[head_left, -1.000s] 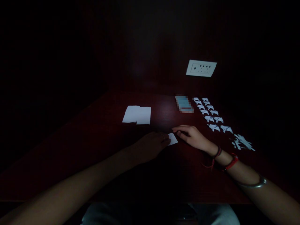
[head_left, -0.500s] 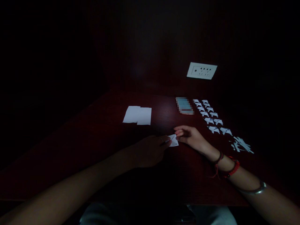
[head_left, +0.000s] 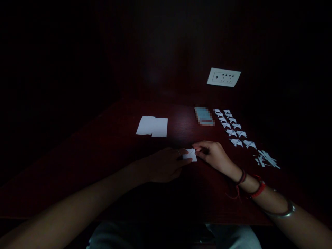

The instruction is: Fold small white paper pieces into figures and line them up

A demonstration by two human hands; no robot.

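A small folded white paper [head_left: 191, 156] lies on the dark red table between my two hands. My left hand [head_left: 166, 166], with a ring on one finger, holds the paper from its left side, its fingertips pressed on the top. At the paper's upper right edge, the thumb and fingertips of my right hand [head_left: 211, 154] are closed in a pinch. Beyond my left hand, white paper sheets [head_left: 153, 126] lie flat, overlapping. To the right, folded paper pieces [head_left: 236, 142] stand in two rows, with a small heap of thin paper strips [head_left: 268, 159] in front of them.
A phone-like slab with a pixelated light-blue face [head_left: 204, 116] lies behind my right hand. A white wall socket [head_left: 223, 77] is set in the dark back panel. The table's front edge [head_left: 181, 224] runs above my knees. The surroundings are very dim.
The small paper now looks flatter and squarer under my left fingers. My left lower finger reaches further right across it, and my right fingers have closed in on its upper right edge.
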